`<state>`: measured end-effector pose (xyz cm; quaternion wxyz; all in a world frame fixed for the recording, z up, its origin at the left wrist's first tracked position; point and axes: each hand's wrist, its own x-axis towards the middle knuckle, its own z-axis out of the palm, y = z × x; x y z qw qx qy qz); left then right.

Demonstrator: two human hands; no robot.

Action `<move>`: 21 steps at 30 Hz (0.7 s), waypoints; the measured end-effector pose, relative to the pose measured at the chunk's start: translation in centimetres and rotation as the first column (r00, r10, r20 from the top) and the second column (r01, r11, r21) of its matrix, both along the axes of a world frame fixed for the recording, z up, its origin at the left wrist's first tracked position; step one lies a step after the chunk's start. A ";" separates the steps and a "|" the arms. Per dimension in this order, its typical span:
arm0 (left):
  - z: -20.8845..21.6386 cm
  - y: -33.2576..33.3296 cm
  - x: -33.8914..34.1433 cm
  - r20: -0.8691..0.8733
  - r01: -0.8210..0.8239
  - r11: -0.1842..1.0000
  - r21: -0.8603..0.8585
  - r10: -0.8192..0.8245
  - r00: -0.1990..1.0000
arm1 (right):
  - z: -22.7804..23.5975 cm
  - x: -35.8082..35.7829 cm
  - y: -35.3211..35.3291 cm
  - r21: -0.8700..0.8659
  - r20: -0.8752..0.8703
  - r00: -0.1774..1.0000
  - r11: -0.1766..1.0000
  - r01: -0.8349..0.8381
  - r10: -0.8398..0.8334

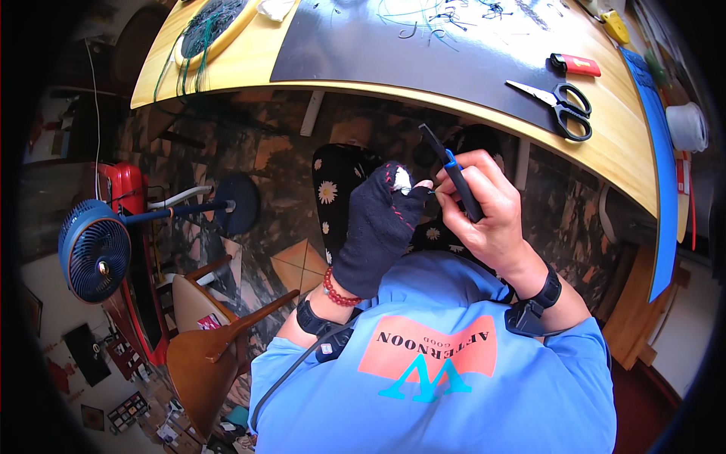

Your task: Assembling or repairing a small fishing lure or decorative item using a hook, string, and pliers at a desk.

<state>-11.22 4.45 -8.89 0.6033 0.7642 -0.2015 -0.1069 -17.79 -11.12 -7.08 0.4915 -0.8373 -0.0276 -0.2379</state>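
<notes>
In front of my lap, my left hand (pixel 386 219) wears a dark fingerless glove with red stitching and a white patch near the thumb. Its thumb and forefinger are pinched together on a thin green thread (pixel 432 191), of which only a tiny bit shows. My right hand (pixel 484 200) is bare and closed around a slim black tool (pixel 463 185) with a blue part; its exact kind is unclear. The tool slants up and to the left, toward the table edge. My right thumb and fingertip meet close to the left hand's fingertips, beside the thread.
Beyond my hands is a wooden table (pixel 635 155) with a dark mat (pixel 340 57). Black-handled scissors (pixel 569 110), a red lighter (pixel 576 65), loose thread bits and a yellow-rimmed tray (pixel 181 53) of dark strands lie on it. A fan (pixel 94 250) and wooden chair (pixel 200 356) stand left.
</notes>
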 end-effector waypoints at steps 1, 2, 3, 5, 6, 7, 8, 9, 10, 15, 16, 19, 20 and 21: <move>-0.1 0.1 0.1 0.004 0.008 1.000 0.003 -0.008 1.000 | 0.0 0.0 0.0 0.002 0.001 1.000 1.000 -0.002 0.002; 0.0 0.1 0.1 0.004 0.006 1.000 0.004 -0.006 1.000 | 0.1 0.1 0.1 0.003 0.001 1.000 1.000 -0.004 0.004; 0.1 0.1 0.2 0.031 0.010 1.000 0.023 -0.010 0.999 | 0.1 0.1 0.1 -0.007 0.004 1.000 1.000 0.000 0.000; 0.2 0.1 0.2 0.057 0.012 0.999 0.043 -0.015 0.998 | 0.1 0.1 0.1 -0.017 0.006 1.000 1.000 0.002 -0.002; 0.1 0.1 0.2 0.064 0.012 0.999 0.035 -0.014 0.998 | 0.0 0.1 0.1 -0.010 0.003 1.000 1.000 0.001 -0.001; 0.1 0.0 0.2 0.071 0.012 1.000 0.028 -0.014 0.997 | -0.1 0.1 0.1 -0.003 -0.001 1.000 1.000 0.000 0.000; 0.3 -0.1 0.2 0.070 0.012 1.000 0.028 -0.014 0.997 | -0.1 0.1 0.1 -0.003 -0.002 1.000 1.000 0.001 -0.001; 0.7 -0.1 0.1 0.051 0.016 0.999 0.028 -0.018 0.999 | -0.2 0.0 0.3 0.038 -0.020 1.000 0.999 -0.006 0.007; 0.8 -0.1 0.1 0.031 0.020 0.999 0.027 -0.021 0.999 | -0.2 0.0 0.3 0.080 -0.037 0.999 0.997 -0.012 0.015; 0.7 0.0 0.3 0.094 0.024 0.997 0.068 -0.031 0.995 | -0.5 0.2 0.3 0.066 -0.026 0.999 0.998 -0.020 0.022; 0.6 0.0 0.3 0.131 0.024 0.996 0.086 -0.036 0.991 | -0.6 0.2 0.3 0.070 -0.019 0.999 0.997 -0.024 0.026; 0.4 0.0 0.5 0.260 0.020 0.991 0.132 -0.054 0.964 | -1.0 0.2 0.4 0.105 -0.012 0.999 0.994 -0.031 0.032; 0.4 0.0 0.5 0.259 0.021 0.991 0.131 -0.055 0.964 | -1.0 0.2 0.3 0.105 -0.013 0.999 0.994 -0.029 0.030; 0.4 0.1 0.6 0.247 0.028 0.989 0.144 -0.064 0.967 | -1.0 0.3 0.3 0.092 -0.016 0.999 0.995 -0.032 0.033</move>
